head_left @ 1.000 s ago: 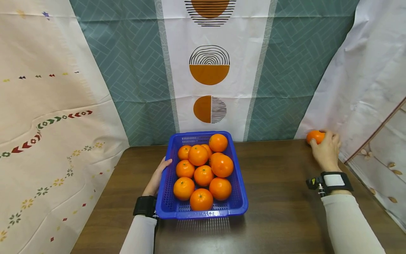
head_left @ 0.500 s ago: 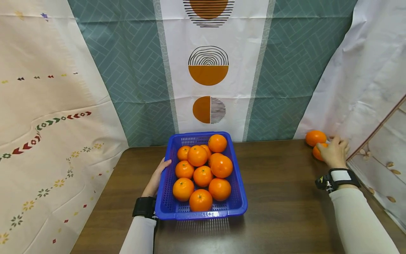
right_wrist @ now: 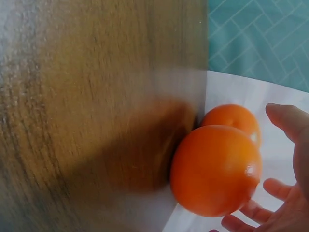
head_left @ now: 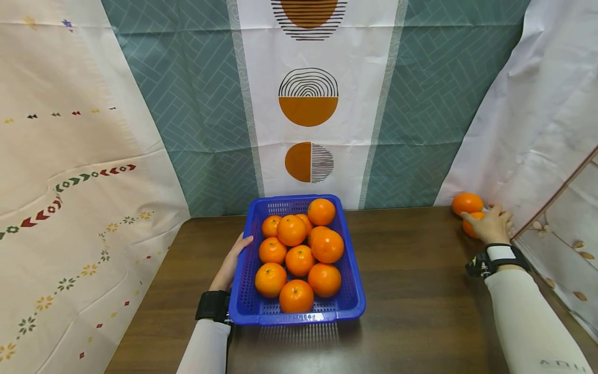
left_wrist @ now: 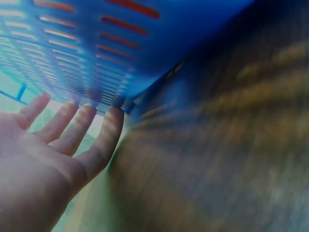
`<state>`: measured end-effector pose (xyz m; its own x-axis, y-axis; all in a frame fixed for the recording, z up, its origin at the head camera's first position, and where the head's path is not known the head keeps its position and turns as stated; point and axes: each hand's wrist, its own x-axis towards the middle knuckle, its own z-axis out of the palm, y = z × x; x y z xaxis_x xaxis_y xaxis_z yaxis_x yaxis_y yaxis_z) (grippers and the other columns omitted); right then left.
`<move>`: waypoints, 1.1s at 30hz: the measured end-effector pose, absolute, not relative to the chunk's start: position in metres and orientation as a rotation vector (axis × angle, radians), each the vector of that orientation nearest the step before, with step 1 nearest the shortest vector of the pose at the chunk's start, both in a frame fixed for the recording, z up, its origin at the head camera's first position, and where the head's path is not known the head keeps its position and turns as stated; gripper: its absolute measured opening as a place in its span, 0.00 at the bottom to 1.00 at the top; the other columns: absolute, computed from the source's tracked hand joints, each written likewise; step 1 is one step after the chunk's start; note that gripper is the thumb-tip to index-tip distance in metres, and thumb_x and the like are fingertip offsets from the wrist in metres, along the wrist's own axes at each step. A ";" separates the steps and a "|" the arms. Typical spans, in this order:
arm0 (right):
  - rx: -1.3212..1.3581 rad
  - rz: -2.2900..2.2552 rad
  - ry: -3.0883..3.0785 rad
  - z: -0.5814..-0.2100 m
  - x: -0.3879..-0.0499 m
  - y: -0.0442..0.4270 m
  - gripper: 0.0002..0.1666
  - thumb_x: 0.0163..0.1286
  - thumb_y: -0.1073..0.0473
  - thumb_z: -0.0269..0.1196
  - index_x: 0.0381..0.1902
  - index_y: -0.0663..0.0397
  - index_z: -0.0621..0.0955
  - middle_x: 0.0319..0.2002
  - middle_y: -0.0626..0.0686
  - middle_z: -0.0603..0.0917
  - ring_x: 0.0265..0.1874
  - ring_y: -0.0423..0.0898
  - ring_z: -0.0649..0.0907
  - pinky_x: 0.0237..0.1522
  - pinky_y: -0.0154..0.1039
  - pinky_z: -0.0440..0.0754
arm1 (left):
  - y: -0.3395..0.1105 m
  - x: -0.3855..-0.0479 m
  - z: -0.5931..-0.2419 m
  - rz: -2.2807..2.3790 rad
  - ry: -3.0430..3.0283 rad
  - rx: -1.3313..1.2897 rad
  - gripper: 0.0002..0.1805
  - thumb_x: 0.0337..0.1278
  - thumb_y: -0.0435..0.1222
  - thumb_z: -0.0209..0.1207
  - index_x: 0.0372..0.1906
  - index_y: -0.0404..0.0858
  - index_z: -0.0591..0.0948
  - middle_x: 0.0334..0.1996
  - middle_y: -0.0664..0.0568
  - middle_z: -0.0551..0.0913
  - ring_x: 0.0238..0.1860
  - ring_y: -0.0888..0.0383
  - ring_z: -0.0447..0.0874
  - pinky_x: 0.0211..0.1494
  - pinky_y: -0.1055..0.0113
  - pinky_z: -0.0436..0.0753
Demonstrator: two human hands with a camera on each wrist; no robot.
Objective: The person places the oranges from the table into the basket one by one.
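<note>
A blue plastic basket (head_left: 357, 291) with several oranges (head_left: 299, 259) in it stands on the table. My left hand (head_left: 232, 262) is at its left side; in the left wrist view, extended fingers (left_wrist: 104, 140) reach the slotted wall. Near the table's right back corner lie two oranges, one behind the other. My right hand (head_left: 491, 224) is beside the nearer orange (right_wrist: 215, 171) and partly covers it in the head view. In the right wrist view its thumb and fingers are spread around that fruit, the thumb apart from it. The farther orange (right_wrist: 231, 118) sits just behind.
A brown wooden table (head_left: 406, 291) spreads between the basket and the two oranges. Patterned cloth (head_left: 201, 130) hangs along the back edge, with pale cloth (head_left: 537, 119) on the right and embroidered cloth (head_left: 93, 208) on the left.
My right hand has drawn back from the farther orange to the nearer one, which has come into view. Its thumb has since lifted slightly. The left hand and basket stay put.
</note>
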<state>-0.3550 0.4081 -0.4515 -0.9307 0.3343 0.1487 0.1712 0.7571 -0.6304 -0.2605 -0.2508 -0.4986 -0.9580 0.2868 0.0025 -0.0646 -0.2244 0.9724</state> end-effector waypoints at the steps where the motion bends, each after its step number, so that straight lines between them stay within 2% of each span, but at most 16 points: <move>1: -0.402 0.932 -2.708 -0.452 -0.355 0.408 0.54 0.73 0.43 0.62 0.70 0.83 0.52 0.61 0.88 0.50 0.62 0.86 0.54 0.60 0.75 0.56 | -0.250 -0.259 -0.498 2.291 1.791 0.255 0.33 0.84 0.49 0.37 0.84 0.51 0.45 0.79 0.41 0.57 0.68 0.51 0.72 0.67 0.52 0.77; 3: -0.420 0.924 -2.725 -0.452 -0.355 0.409 0.55 0.73 0.43 0.62 0.69 0.85 0.51 0.61 0.88 0.50 0.62 0.86 0.54 0.61 0.75 0.55 | -0.249 -0.254 -0.495 2.289 1.767 0.232 0.33 0.84 0.51 0.38 0.84 0.55 0.44 0.81 0.42 0.54 0.71 0.47 0.68 0.69 0.48 0.75; 10: -0.488 0.876 -2.760 -0.468 -0.358 0.419 0.55 0.72 0.44 0.61 0.66 0.91 0.51 0.60 0.90 0.52 0.62 0.85 0.56 0.63 0.74 0.53 | -0.244 -0.245 -0.485 2.274 1.747 0.244 0.34 0.83 0.52 0.40 0.84 0.56 0.45 0.81 0.43 0.52 0.75 0.40 0.60 0.72 0.40 0.70; 20: -0.436 0.866 -2.731 -0.479 -0.364 0.427 0.53 0.70 0.48 0.60 0.65 0.94 0.52 0.60 0.90 0.53 0.61 0.84 0.58 0.64 0.70 0.57 | -0.243 -0.243 -0.479 2.279 1.734 0.272 0.34 0.84 0.51 0.40 0.84 0.55 0.44 0.81 0.41 0.50 0.74 0.40 0.62 0.71 0.42 0.72; 26: -0.420 0.811 -2.782 -0.472 -0.361 0.424 0.52 0.68 0.48 0.60 0.62 0.95 0.54 0.57 0.90 0.55 0.55 0.84 0.61 0.59 0.71 0.62 | -0.244 -0.245 -0.482 2.275 1.747 0.274 0.35 0.84 0.51 0.39 0.84 0.52 0.43 0.81 0.39 0.49 0.74 0.40 0.61 0.71 0.41 0.71; 33: -0.398 0.762 -2.826 -0.470 -0.362 0.422 0.53 0.67 0.47 0.60 0.61 0.96 0.54 0.56 0.91 0.55 0.54 0.84 0.62 0.57 0.71 0.64 | -0.245 -0.247 -0.487 2.289 1.766 0.254 0.33 0.83 0.52 0.40 0.84 0.55 0.46 0.81 0.42 0.53 0.73 0.41 0.63 0.70 0.42 0.73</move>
<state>-0.3617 0.4223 -0.4701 -0.9463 0.3039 0.1098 0.2075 0.8321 -0.5143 -0.2473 -0.2450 -0.4865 -0.9563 0.2923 -0.0085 -0.0824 -0.2413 0.9669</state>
